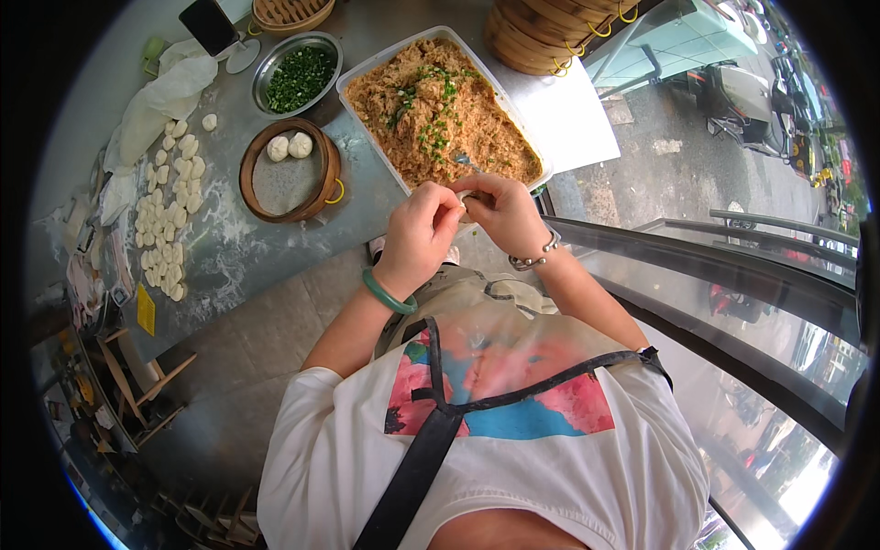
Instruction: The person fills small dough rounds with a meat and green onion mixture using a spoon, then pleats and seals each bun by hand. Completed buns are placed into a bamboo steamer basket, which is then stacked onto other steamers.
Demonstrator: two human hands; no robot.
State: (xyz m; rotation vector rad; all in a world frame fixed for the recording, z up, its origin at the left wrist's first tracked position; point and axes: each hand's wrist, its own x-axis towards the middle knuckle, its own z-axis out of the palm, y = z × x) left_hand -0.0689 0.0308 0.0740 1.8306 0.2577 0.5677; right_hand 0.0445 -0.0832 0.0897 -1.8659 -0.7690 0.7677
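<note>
My left hand (421, 230), with a green bangle at its wrist, meets my right hand (507, 212) at the front edge of a plastic tub. Between the fingertips of both hands is a piece of white dough (465, 195), mostly hidden by the fingers. The white plastic tub (375, 143) is heaped with minced filling (395, 82) strewn with chopped green onion. A metal spoon (467, 161) is partly sunk in that filling, just beyond my hands. Left of the tub, a round bamboo steamer (331, 161) has two pleated buns (289, 146) at its far side.
Many dough pieces (172, 199) lie on the floured metal table (227, 240) at the left. Behind the steamer are a metal bowl (337, 55) of chopped green onion and a phone (207, 26) on a stand. Stacked bamboo steamers (529, 34) stand back right, near the window frame (687, 254).
</note>
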